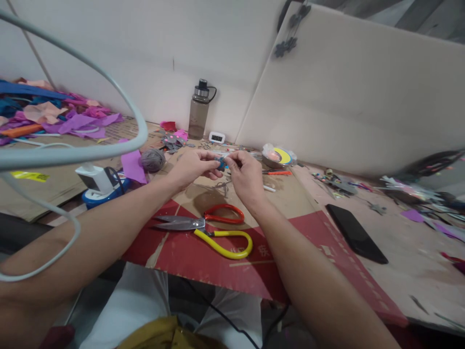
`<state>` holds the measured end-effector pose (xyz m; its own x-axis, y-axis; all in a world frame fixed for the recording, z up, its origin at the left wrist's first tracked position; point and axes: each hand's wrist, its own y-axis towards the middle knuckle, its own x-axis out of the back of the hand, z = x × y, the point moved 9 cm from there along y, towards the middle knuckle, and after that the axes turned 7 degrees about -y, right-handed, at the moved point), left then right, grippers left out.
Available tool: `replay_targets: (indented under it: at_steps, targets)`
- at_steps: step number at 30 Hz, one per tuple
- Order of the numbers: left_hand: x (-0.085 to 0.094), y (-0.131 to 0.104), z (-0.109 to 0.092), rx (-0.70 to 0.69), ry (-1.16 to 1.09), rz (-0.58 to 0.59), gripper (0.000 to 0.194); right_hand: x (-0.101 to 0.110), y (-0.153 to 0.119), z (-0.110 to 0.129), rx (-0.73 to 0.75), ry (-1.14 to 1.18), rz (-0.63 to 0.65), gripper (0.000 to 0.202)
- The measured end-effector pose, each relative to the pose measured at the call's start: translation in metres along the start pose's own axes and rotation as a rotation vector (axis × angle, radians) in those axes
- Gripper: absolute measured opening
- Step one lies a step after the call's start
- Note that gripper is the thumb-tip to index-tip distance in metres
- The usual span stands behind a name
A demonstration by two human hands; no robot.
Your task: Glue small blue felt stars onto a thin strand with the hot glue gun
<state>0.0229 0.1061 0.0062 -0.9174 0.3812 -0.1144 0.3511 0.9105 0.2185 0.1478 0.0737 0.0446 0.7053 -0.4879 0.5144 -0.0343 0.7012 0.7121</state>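
A small blue piece is pinched between my two hands above the cardboard sheet. My left hand has its thumb and fingers closed on its left side. From the right, my right hand is closed at the same piece, thumb and forefinger together. Its exact shape is mostly hidden by the fingertips. Large scissors with one red and one yellow handle lie below my hands, blades toward the left. A ball of grey yarn rests to the left of my left hand.
Behind my hands stand a bottle and a small white clock. A bowl sits behind right, a black phone at the right. Coloured scraps pile up at the left. A pale cable loops close to the camera.
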Motion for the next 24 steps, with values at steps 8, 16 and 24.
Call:
replay_targets:
  at_steps: [8,16,24]
  targets:
    - [-0.003,-0.004,-0.005,0.016,0.002,-0.035,0.019,0.002,0.000,0.012,0.132,-0.149,-0.003,0.017]
    - [-0.010,-0.009,-0.015,-0.043,0.148,0.013,0.019,0.001,0.000,0.012,0.120,-0.172,0.017,0.018]
    - [-0.003,-0.005,-0.009,-0.027,0.115,-0.030,0.012,-0.001,-0.002,0.014,0.134,-0.132,0.025,0.015]
